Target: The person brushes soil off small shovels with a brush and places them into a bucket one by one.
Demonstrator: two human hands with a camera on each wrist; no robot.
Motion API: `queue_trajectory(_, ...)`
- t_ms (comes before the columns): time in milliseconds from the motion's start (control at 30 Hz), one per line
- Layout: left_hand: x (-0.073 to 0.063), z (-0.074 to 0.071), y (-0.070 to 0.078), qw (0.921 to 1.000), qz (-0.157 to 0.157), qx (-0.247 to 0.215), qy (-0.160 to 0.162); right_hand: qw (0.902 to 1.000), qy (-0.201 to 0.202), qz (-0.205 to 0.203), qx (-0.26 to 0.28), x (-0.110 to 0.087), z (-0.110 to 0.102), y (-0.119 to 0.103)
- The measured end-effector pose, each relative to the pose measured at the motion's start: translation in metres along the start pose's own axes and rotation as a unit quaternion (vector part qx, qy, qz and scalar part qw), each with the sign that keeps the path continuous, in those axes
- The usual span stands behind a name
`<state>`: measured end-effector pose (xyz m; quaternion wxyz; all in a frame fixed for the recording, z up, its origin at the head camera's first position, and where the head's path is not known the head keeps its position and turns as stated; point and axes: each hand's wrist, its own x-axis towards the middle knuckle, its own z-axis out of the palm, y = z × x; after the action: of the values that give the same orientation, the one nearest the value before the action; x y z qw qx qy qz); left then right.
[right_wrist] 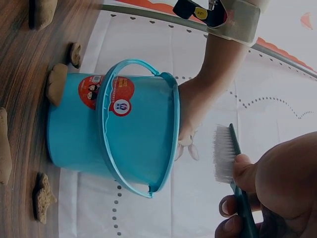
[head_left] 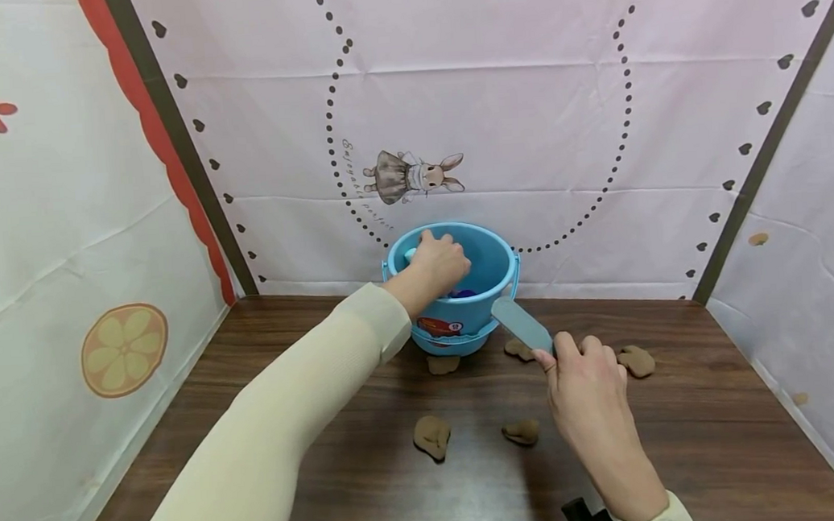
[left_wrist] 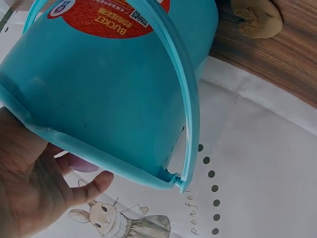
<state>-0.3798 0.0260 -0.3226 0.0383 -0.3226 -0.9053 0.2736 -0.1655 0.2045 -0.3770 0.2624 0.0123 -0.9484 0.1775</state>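
A light blue bucket [head_left: 458, 322] with a red label stands upright at the back of the table. My left hand [head_left: 437, 265] reaches in over its rim, with the fingertips partly hidden inside. In the left wrist view the thumb and a finger stand apart beside the rim, with nothing visible gripped in the palm. Inside the bucket show a small light blue piece [head_left: 410, 254] by my fingers and a purple thing [head_left: 463, 293]. My right hand [head_left: 589, 394] grips a brush [right_wrist: 229, 153] by its dark green handle. The white bristles point toward the bucket in the right wrist view.
Several brown, stone-like lumps lie on the wooden table [head_left: 375, 489]: one in front [head_left: 432, 437], one near the right hand [head_left: 522, 432], one at right [head_left: 636, 361], others by the bucket's base. Printed white cloth walls [head_left: 524, 124] border the back and sides.
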Motion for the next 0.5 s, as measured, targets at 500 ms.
queue_trajectory(500, -0.042, -0.011, -0.013, 0.9824, -0.069, -0.129, 0.115, 0.9999, 0.008, -0.007, 0.008, 0.000, -0.002, -0.001)
